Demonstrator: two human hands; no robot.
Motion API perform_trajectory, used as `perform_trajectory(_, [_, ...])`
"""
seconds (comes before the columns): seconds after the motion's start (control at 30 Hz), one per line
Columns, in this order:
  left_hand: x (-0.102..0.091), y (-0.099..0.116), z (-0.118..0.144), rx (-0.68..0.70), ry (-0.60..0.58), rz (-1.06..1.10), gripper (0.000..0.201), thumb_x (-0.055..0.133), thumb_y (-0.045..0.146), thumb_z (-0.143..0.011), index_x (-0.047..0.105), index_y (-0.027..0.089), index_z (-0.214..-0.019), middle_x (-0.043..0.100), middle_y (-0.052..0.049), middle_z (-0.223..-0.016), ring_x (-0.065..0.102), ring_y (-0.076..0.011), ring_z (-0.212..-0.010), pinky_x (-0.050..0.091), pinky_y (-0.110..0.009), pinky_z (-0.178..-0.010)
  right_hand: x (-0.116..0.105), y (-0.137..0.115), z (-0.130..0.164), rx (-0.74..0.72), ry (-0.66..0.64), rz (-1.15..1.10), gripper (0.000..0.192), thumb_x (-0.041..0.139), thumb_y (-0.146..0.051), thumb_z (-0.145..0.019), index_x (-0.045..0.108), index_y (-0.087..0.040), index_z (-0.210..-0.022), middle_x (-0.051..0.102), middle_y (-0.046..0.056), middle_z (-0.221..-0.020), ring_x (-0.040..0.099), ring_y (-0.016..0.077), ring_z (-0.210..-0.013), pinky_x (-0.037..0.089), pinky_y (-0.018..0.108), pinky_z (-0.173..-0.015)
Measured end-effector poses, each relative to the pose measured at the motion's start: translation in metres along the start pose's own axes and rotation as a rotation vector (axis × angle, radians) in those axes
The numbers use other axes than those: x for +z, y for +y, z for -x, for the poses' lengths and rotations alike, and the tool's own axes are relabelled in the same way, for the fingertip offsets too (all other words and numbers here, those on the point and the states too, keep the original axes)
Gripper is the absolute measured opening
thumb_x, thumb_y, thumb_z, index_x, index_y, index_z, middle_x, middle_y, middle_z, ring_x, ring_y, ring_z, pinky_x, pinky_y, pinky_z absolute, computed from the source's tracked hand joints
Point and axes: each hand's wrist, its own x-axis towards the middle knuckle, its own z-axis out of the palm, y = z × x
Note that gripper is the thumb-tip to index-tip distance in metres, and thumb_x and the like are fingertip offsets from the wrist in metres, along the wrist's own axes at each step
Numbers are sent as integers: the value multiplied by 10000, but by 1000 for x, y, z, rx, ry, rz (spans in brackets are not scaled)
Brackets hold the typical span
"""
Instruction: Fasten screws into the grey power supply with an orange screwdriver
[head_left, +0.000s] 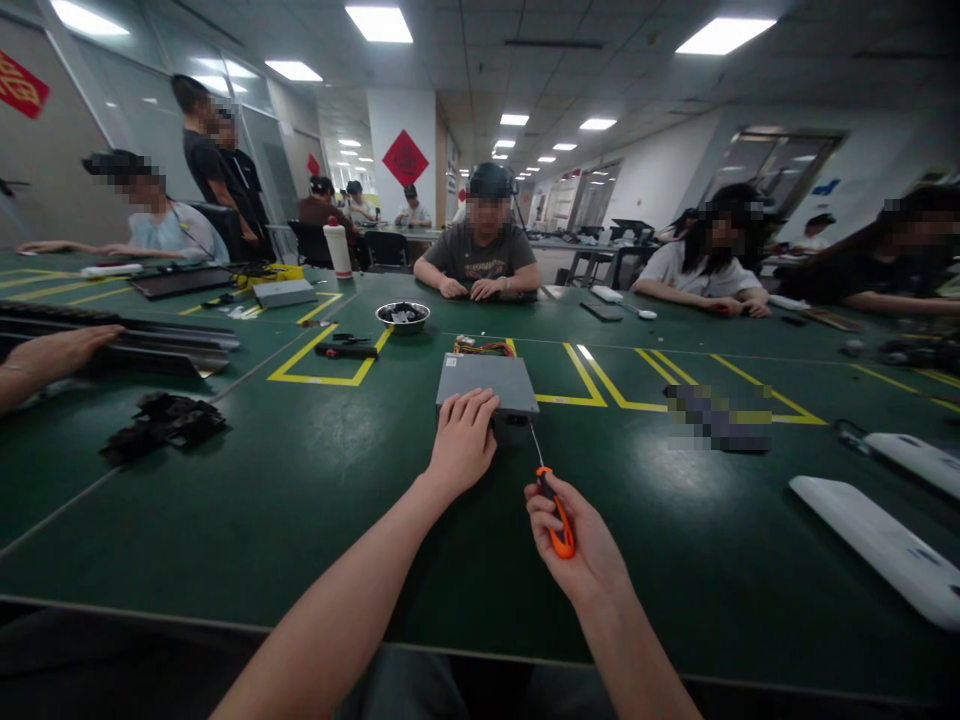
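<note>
A grey metal box (486, 381) with coloured wires (480, 348) at its far end lies on the green table (300, 480) in front of me. My left hand (463, 440) rests on the box's near edge and holds it down. My right hand (576, 540) grips an orange-handled screwdriver (556, 510). Its thin shaft points up at the box's near right corner.
A metal bowl (403, 316) of small parts and a black-and-red tool (346, 351) lie beyond the box. Black parts (161, 420) sit at the left, white casings (885, 545) at the right. Another person's hand (56, 352) rests at the left. Several people sit around the table.
</note>
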Motion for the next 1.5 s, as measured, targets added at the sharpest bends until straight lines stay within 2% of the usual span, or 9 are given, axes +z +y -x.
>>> perform_trajectory(0.1, [0,0,0,-1,-8,6,420,446,152,-792,446,175,-1212,481,-65,-1282,387,-208,-1206,228,-401,-1046,0,0,1,21,19,-18,62,444,-80,-840,498,-93,-868,477,20,-743,439,6,-482,359,56,-340])
perform_trajectory(0.27, [-1,0,1,6,-21,-28,440,440,162,-806,421,176,-1245,460,-65,-1301,363,-205,-1226,211,-402,-1062,-5,1,-1,107,-39,50,180,416,-213,-884,522,-98,-974,487,5,-712,474,32,-505,438,100,-392])
perform_trajectory(0.43, [-1,1,2,39,-50,-83,543,453,170,-809,318,234,-1331,427,-63,-1316,330,-219,-1253,184,-444,-1073,-2,3,2,99,-65,71,216,362,-223,-902,520,-98,-981,437,-26,-627,408,27,-435,335,89,-308])
perform_trajectory(0.6, [-1,5,4,60,-86,-148,562,461,190,-808,299,247,-1343,336,-74,-1385,234,-242,-1311,156,-475,-1077,0,2,4,24,12,86,65,433,-94,-850,496,-109,-842,490,9,-711,420,9,-468,306,60,-306])
perform_trajectory(0.8, [-2,12,8,112,-138,-150,597,443,198,-816,230,234,-1373,253,-62,-1440,175,-237,-1336,149,-452,-1088,-7,-2,3,81,-5,92,154,402,-187,-886,515,-92,-927,500,20,-725,478,30,-523,428,88,-393])
perform_trajectory(0.97, [-3,13,11,143,-168,-133,555,512,189,-787,353,312,-1303,182,-66,-1462,139,-284,-1342,131,-506,-1072,-8,-6,3,126,-74,132,228,356,-208,-901,508,-79,-1011,472,7,-683,450,36,-483,363,93,-330])
perform_trajectory(1.13, [-5,10,13,203,-213,-96,470,582,192,-745,493,316,-1190,80,-39,-1485,62,-328,-1346,102,-549,-1060,-10,-11,3,54,-45,113,94,425,-155,-867,495,-102,-902,481,17,-726,423,16,-460,261,67,-278])
perform_trajectory(1.33, [-5,10,12,196,-194,-51,432,600,184,-736,546,329,-1140,97,-37,-1479,70,-325,-1345,104,-553,-1059,-11,-11,1,93,-45,56,120,397,-170,-884,494,-101,-896,484,12,-720,437,13,-467,346,67,-331])
perform_trajectory(1.5, [-3,11,12,184,-202,-55,442,625,198,-719,553,326,-1136,127,-33,-1472,83,-328,-1341,101,-564,-1058,-10,-8,1,129,-84,141,214,360,-207,-898,516,-88,-983,482,11,-681,461,41,-486,393,105,-358])
